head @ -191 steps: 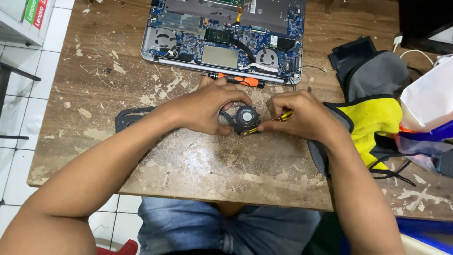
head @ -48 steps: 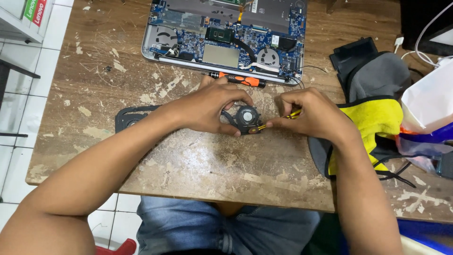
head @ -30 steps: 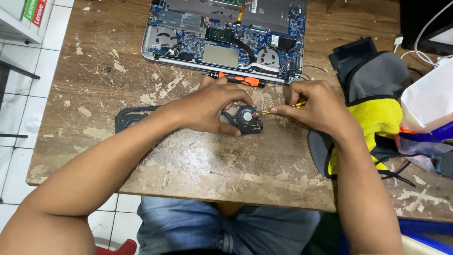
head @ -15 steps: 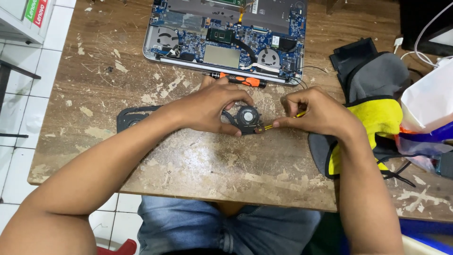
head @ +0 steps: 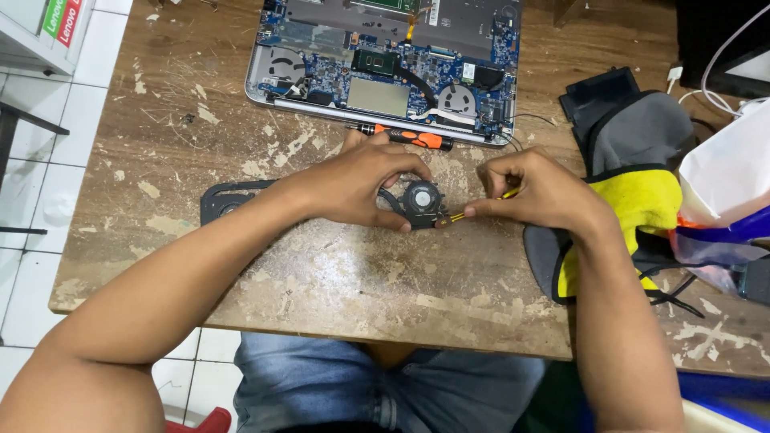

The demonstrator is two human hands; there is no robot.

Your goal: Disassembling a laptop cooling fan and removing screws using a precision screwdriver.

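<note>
Scarred wooden counter (head: pixel 337 281), mid-span: left hand (head: pixel 361 188) still clamps fan (head: pixel 421 198); right hand (head: pixel 541 192) pinching yellow screwdriver (head: pixel 461 212), lowered since.

Matt black plastic fan (head: pixel 421 197) between the fingers, rough, worn wooden table (head: pixel 337 273) with flaking pale paint beneath them, yellow cloth (head: pixel 642 204) looked soft, glossy white plastic bag (head: pixel 722 176) beyond.

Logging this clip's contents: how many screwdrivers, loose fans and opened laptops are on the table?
Screwdrivers: 2, a yellow one in the right hand, an orange one lying by the laptop.
Loose fans: 1, under the left hand.
Opened laptops: 1.
Total: 4
</note>
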